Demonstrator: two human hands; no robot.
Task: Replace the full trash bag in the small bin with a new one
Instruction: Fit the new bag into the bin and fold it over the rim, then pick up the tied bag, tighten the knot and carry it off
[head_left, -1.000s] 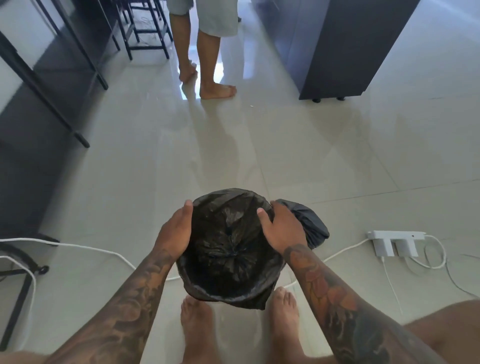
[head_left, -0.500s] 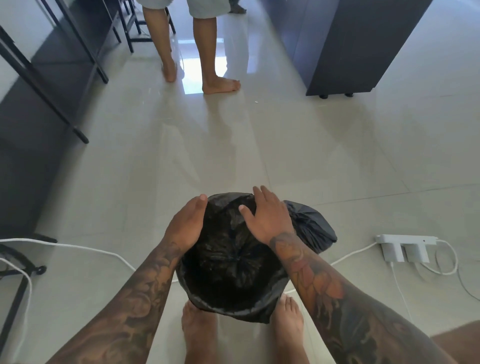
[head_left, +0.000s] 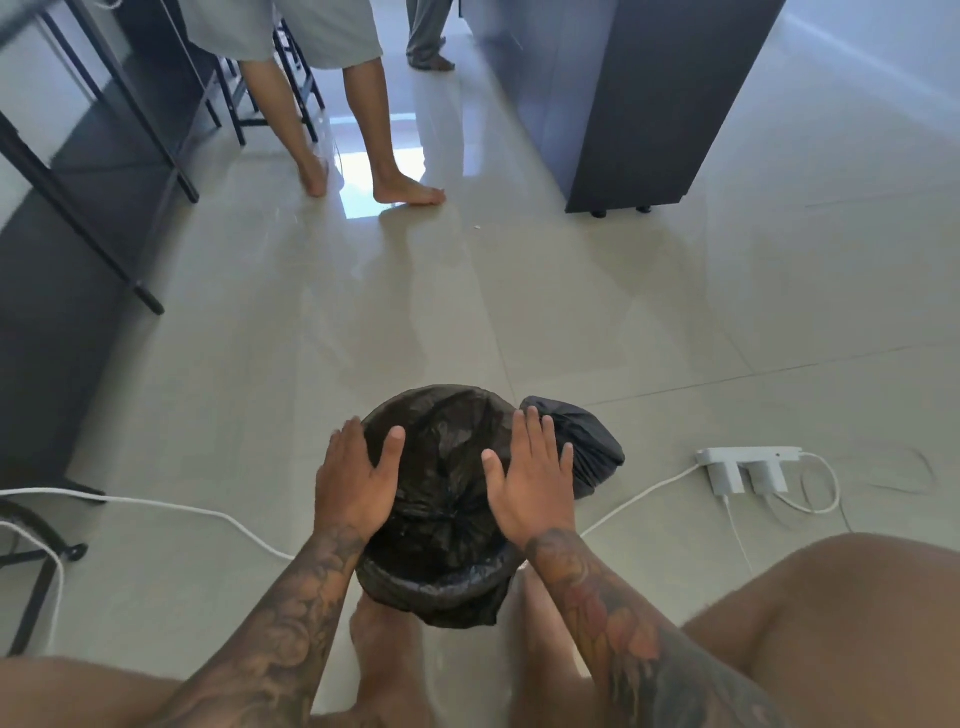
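A small bin (head_left: 441, 587) lined with a black trash bag (head_left: 447, 467) stands on the tiled floor between my bare feet. The bag's edge is folded over the rim. My left hand (head_left: 356, 480) lies flat on the rim's left side, fingers straight, thumb over the opening. On the right side of the rim rests my right hand (head_left: 530, 478), fingers spread and straight. A tied, full black bag (head_left: 587, 447) sits on the floor just right of the bin, partly behind my right hand.
A white power strip (head_left: 748, 467) with plugs and white cables (head_left: 156, 506) lies on the floor to the right and left. A barefoot person (head_left: 363, 171) stands ahead. A dark cabinet (head_left: 639, 104) is at the back right, black metal furniture legs (head_left: 104, 208) at the left.
Both hands have slid from the rim's far edge toward me and flattened, fingers now spread over the bin's sides. The standing person has stepped left.
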